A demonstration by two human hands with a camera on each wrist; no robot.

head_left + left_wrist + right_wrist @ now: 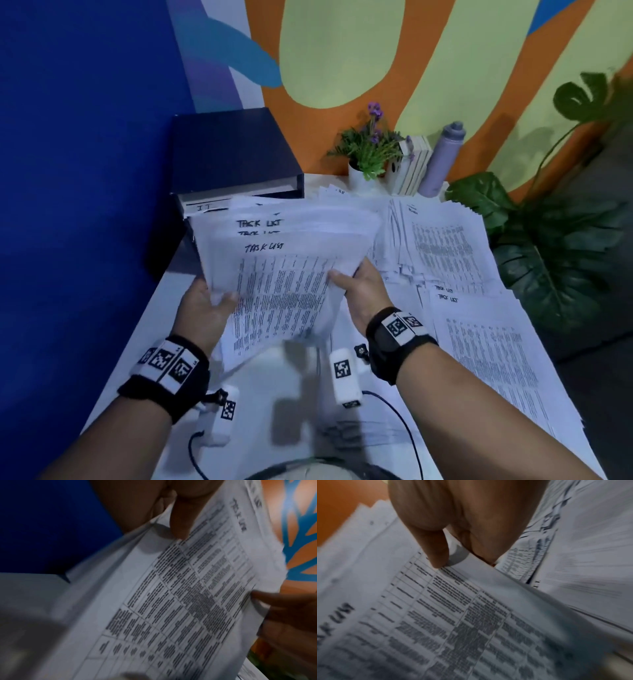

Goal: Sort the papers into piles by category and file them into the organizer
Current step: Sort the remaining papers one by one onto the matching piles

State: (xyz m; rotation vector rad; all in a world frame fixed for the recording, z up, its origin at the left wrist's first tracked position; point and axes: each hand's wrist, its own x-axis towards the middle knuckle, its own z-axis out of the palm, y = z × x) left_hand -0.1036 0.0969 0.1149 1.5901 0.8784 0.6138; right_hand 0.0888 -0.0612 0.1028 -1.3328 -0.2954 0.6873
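Observation:
A stack of white sheets headed "TASK LIST" (pixel 281 260) is held above the table by both hands. My left hand (pixel 209 305) grips its left edge, thumb on top, fingers beneath. My right hand (pixel 359 284) pinches its right edge. In the left wrist view the left thumb presses the printed sheet (pixel 171 601). The right wrist view has the right thumb on the same stack (pixel 436 615). The stack's far end points at the dark blue organizer (pixel 233 161), whose front slot bears a label. More piles of papers (pixel 442 246) lie on the right.
A white table (pixel 294 394) carries a further task-list pile (pixel 486 356) at the right. A potted purple flower (pixel 370 150), books (pixel 412 168) and a grey bottle (pixel 442 157) stand at the back. A leafy plant (pixel 555 240) stands beyond the right edge. A blue wall is left.

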